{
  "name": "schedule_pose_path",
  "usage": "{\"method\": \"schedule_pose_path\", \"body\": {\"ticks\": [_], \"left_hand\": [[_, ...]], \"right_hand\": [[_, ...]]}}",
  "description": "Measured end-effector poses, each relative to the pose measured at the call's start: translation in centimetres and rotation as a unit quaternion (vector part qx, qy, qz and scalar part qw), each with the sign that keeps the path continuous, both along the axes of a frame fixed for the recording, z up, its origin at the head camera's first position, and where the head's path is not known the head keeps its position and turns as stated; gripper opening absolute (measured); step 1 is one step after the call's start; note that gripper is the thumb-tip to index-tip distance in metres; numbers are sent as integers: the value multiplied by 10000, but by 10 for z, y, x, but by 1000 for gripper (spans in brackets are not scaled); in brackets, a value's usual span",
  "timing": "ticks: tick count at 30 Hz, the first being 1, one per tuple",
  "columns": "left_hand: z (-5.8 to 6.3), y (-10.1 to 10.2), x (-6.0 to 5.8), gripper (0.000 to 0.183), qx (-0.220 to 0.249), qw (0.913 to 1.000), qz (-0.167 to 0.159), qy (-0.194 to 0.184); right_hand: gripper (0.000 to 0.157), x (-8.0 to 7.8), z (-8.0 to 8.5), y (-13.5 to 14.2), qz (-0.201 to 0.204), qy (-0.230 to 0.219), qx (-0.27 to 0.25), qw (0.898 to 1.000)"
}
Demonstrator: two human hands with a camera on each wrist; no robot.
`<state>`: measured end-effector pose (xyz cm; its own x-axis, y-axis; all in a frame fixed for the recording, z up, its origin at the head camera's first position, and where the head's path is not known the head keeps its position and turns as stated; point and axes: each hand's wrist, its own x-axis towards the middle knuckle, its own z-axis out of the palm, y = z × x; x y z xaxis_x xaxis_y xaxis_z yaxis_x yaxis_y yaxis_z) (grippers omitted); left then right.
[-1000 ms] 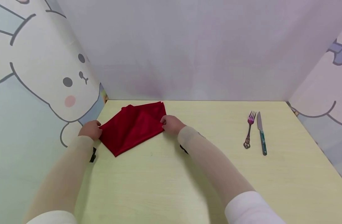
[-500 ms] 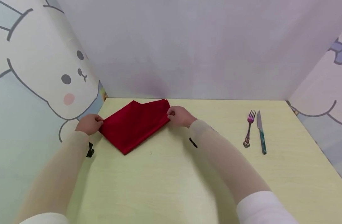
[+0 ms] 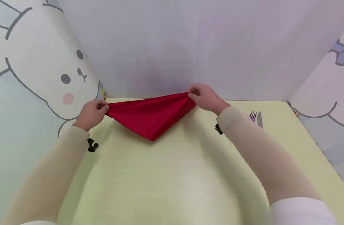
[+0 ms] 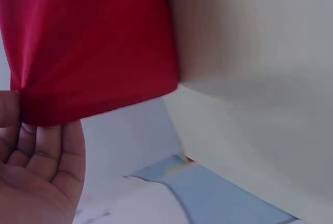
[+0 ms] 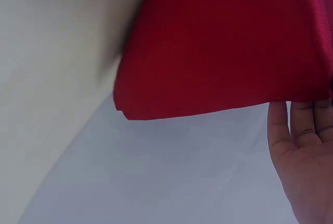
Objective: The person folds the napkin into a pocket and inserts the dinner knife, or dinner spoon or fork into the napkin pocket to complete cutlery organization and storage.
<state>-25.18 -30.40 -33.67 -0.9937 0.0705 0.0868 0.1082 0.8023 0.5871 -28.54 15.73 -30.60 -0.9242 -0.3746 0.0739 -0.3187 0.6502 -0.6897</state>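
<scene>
A red cloth (image 3: pixel 149 114) is stretched between both hands near the back left of the table, its lower point hanging toward the front. My left hand (image 3: pixel 92 113) pinches its left corner between thumb and fingers; the left wrist view shows the cloth (image 4: pixel 99 41) gathered at that pinch. The right corner is pinched by my right hand (image 3: pixel 207 97), which is raised higher than the left. In the right wrist view the fingers of the right hand (image 5: pixel 307 156) lie behind the edge of the cloth (image 5: pixel 223 52).
On the right of the pale wooden table (image 3: pixel 166 181) lie a fork (image 3: pixel 252 116) and a knife (image 3: pixel 260 119), their handles hidden by the right forearm. A white curtain-like wall (image 3: pixel 172 50) stands behind the table. A rabbit-print panel (image 3: pixel 42 72) borders the left side.
Both hands have lifted the cloth off the table. The right hand moved right and up, the left slightly up, and the cloth is pulled wider. The right forearm now covers the cutlery handles.
</scene>
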Motion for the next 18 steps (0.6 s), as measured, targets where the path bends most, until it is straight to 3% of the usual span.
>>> {"method": "schedule_pose_path", "body": {"ticks": [6, 12, 15, 18], "left_hand": [[37, 26, 13, 38, 320, 9985, 133, 414], [75, 48, 28, 34, 590, 9962, 41, 634], [89, 57, 33, 30, 966, 9925, 107, 747], [90, 67, 32, 29, 1184, 9903, 168, 706]], "right_hand": [[22, 17, 65, 23, -276, 739, 48, 9969], [20, 39, 126, 36, -715, 1336, -485, 9873], [18, 43, 146, 42, -846, 1586, -791, 9805], [19, 35, 149, 45, -963, 1655, -871, 9776]]}}
